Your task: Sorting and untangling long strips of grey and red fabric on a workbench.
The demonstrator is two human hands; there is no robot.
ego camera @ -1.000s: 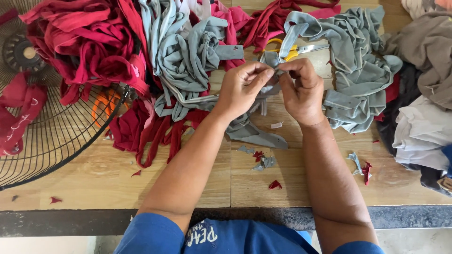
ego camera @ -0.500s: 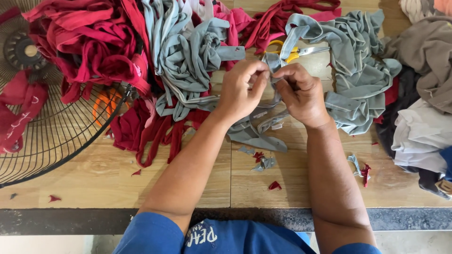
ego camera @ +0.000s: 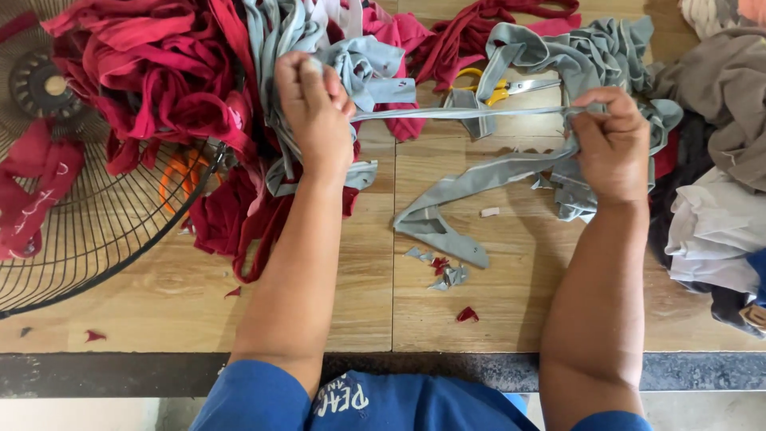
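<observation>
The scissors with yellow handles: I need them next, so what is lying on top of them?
A taut grey strip stretched between the left hand and right hand crosses over the scissors. Grey cloth hides part of the handles; the blades show.

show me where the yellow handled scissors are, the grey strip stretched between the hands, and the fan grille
yellow-handled scissors (ego camera: pixel 488 86): head view, on the yellow handle loops.
grey strip (ego camera: pixel 463 113): head view, on the middle of the taut stretch between the hands.
fan grille (ego camera: pixel 88 231): head view, on the black wire spokes at lower left.
</observation>
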